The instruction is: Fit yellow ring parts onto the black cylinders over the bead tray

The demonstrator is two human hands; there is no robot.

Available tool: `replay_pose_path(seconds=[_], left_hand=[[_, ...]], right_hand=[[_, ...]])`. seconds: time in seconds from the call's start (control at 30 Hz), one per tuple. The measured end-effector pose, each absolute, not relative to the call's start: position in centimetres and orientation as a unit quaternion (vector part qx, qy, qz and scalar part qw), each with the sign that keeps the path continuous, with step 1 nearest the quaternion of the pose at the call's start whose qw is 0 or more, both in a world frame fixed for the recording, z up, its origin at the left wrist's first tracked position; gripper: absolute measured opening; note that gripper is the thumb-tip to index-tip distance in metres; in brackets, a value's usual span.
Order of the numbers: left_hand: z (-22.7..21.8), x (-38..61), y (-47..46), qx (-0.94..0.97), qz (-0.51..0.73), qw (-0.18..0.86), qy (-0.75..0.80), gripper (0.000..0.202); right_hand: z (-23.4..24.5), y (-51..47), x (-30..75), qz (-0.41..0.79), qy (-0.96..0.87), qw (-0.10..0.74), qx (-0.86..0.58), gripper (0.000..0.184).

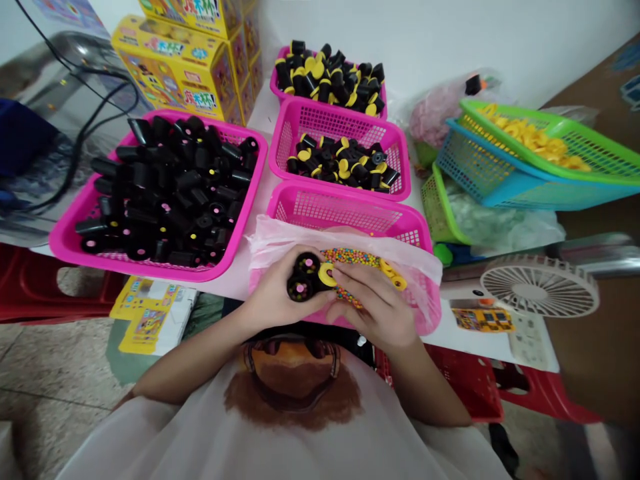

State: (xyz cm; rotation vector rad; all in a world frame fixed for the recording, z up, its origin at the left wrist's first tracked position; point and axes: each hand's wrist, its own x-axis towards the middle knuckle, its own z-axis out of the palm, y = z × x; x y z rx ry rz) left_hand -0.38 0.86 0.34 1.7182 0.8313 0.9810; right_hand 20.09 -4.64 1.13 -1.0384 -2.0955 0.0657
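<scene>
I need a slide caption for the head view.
Left hand holding black plastic cylinders, right hand at a round yellow piece.

A plain white wall (pixel 450 33) rises directly behind the white table (pixel 480 343). To the right of the table stands a brown surface (pixel 607 100), its material hard to tell, and a shiny metal tube (pixel 610 253) reaches toward the table's right end. Beyond the table's left end curves a silvery metal frame (pixel 83 45). Red plastic seating (pixel 30 287) shows below the table's left side. Speckled floor tiles (pixel 55 373) lie lower than the table; soft light brightens the wall behind it.
</scene>
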Motion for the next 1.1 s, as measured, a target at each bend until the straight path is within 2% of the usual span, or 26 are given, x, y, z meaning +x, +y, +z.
replay_pose_path(seconds=[0.13, 0.4, 0.47, 0.63, 0.77, 1.0, 1.1], left_hand=[[0.4, -0.4, 0.7, 0.707, 0.412, 0.469, 0.333, 0.037], [0.1, -0.3, 0.6, 0.707, 0.42, 0.461, 0.334, 0.037], [0.0, -0.4, 0.5, 0.707, 0.421, 0.458, 0.336, 0.038], [0.2, -0.4, 0.3, 0.714, 0.415, 0.464, 0.322, 0.041], [0.4, -0.3, 0.3, 0.718, 0.413, 0.466, 0.311, 0.041], [0.4, -0.4, 0.4, 0.722, 0.41, 0.473, 0.295, 0.038], [0.3, -0.3, 0.4, 0.727, 0.404, 0.474, 0.289, 0.039]], right_hand=[[1.0, -5.1, 19.4, -0.017, -0.818, 0.386, -0.426, 0.069], [0.2, -5.1, 18.1, -0.025, -0.799, 0.403, -0.445, 0.071], [0.4, -5.1, 18.3, -0.007, -0.795, 0.401, -0.454, 0.068], [1.5, -4.9, 19.5, 0.107, -0.771, 0.424, -0.463, 0.045], [1.7, -4.7, 19.4, 0.123, -0.739, 0.466, -0.472, 0.037], [1.6, -4.8, 18.7, 0.13, -0.721, 0.464, -0.498, 0.034], [1.3, -4.9, 19.1, 0.122, -0.737, 0.472, -0.468, 0.038]])
